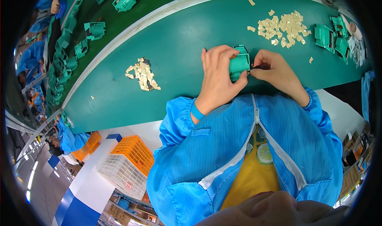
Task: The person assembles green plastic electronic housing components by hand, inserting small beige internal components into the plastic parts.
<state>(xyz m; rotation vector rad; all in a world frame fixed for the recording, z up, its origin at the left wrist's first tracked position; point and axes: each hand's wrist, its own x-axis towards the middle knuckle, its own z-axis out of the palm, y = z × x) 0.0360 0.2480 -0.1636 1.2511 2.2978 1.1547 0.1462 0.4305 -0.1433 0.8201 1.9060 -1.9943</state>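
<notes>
My left hand [217, 75] curls over a green plastic housing [240, 65] at the table's near edge, thumb along its lower side and fingers across its top. At the housing's right end, my right hand [280, 71] is closed in a pinch, thumb against forefinger. A small dark piece shows at these fingertips, touching or very near the housing; its kind is too small to make out. Beyond my right hand lies a loose pile of small cream-coloured pieces [284, 26]. To the left of my left hand is a smaller heap of cream and dark pieces [144, 74].
More green housings [325, 37] stand at the table's right end beside clear plastic bags [357, 50]. A pale rail [159, 14] divides the table from a belt carrying several housings [94, 31]. Orange and white crates [123, 174] are at lower left. Other people in blue work at far left.
</notes>
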